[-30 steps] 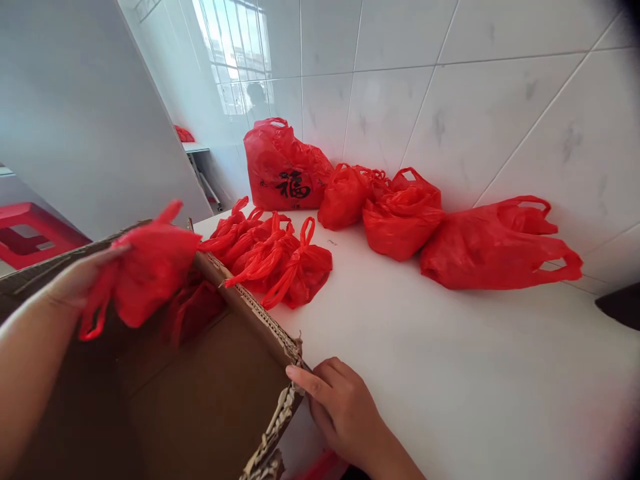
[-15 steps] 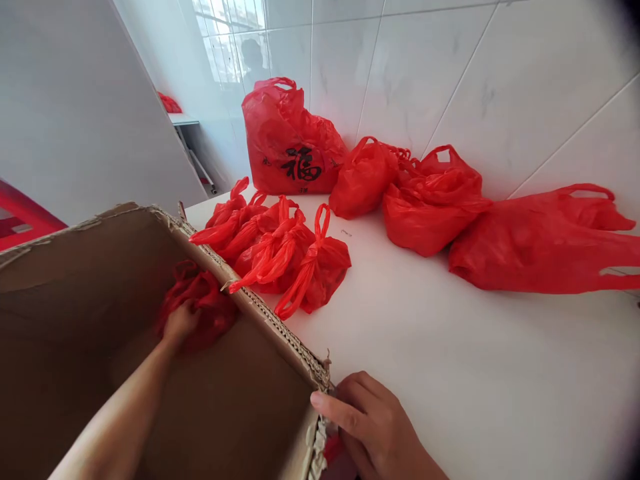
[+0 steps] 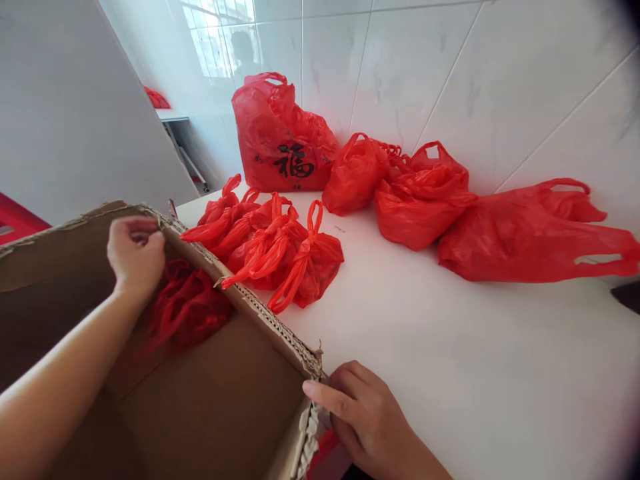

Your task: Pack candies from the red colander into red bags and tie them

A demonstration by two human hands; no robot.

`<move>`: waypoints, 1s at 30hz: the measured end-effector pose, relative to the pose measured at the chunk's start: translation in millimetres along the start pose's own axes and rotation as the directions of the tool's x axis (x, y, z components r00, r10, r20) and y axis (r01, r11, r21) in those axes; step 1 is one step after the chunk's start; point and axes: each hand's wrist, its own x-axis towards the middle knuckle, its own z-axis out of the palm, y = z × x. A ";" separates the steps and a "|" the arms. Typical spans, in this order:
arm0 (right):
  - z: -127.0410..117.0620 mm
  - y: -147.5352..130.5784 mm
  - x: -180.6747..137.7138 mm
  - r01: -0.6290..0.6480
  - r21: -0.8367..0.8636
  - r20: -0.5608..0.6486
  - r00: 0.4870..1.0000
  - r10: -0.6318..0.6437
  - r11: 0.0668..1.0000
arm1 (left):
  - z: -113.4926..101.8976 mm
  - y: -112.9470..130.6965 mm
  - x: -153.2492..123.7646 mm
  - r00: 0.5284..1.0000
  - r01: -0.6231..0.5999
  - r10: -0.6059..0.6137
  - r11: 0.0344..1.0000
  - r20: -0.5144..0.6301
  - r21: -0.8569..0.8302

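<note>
Gripping the cardboard box (image 3: 220, 387) at its corner with the right hand (image 3: 367, 413), apparently to steady it, while curling the left hand (image 3: 136, 257), well apart and impossible to judge as holding or empty, above red bags (image 3: 193, 310) lying inside.

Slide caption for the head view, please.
Left hand near red bags in a cardboard box, right hand holding its corner, knotted bags beside it.

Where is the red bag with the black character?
In the head view, that red plastic bag stands left of centre near the tiled wall, behind the tied red bags on the white table.
</note>
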 end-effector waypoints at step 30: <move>2.9 1.8 -5.2 0.012 -0.013 -0.007 1.000 -0.012 1.000 | -107.2 3.4 -48.4 0.650 0.731 -0.470 0.601 0.598 -0.322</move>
